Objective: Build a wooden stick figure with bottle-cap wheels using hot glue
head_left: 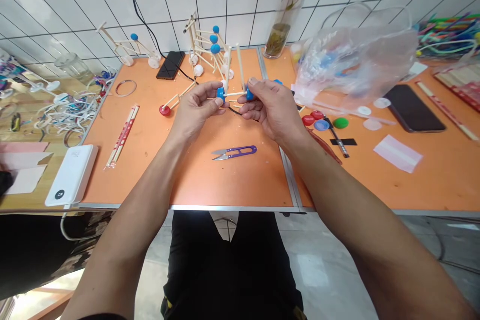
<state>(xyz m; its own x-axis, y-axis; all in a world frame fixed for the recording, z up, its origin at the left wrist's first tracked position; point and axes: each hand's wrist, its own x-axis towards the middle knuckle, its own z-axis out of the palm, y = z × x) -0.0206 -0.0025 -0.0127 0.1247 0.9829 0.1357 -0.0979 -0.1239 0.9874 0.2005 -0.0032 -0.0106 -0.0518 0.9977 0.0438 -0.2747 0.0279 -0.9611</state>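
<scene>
Between my hands, above the orange table, is a small frame of pale wooden sticks with a blue bottle cap at each side. My left hand pinches the left blue cap between thumb and fingers. On the other side, my right hand grips the right blue cap. A short stick joins the two caps, and two longer sticks rise from them. Purple thread snips lie on the table below my hands. Left of my left hand lies a stick piece with a red cap.
Stick models with blue and white caps stand by the tiled wall, near a phone. Wrapped chopsticks and a white power bank lie left. Rightward are a plastic bag, loose caps, another phone and a glass tea bottle.
</scene>
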